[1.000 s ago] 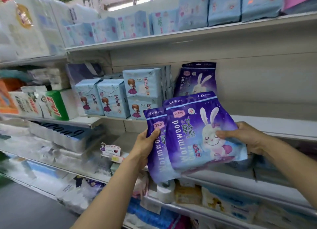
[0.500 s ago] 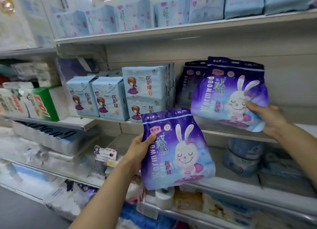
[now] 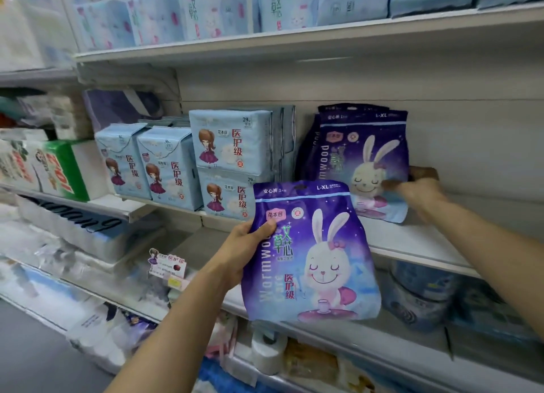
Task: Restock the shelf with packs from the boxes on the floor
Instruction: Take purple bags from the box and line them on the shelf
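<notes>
My left hand [image 3: 245,251] grips the left edge of a purple rabbit pack [image 3: 312,254], held upright in front of the shelf. My right hand [image 3: 419,190] pinches the right edge of a second purple rabbit pack [image 3: 363,160], which stands on the white shelf board [image 3: 412,239] against another dark pack [image 3: 307,151] behind it. The boxes on the floor are out of view.
Pale blue packs with a girl figure [image 3: 232,145] stand stacked left of the purple ones, more [image 3: 147,163] further left. A green-and-white box [image 3: 63,168] sits at far left. The upper shelf [image 3: 294,42] carries light blue packs. Lower shelves [image 3: 382,348] hold rolls and bags.
My right hand has carried its purple pack back and down onto the shelf, upright against the dark pack. My left hand has lifted its pack slightly higher.
</notes>
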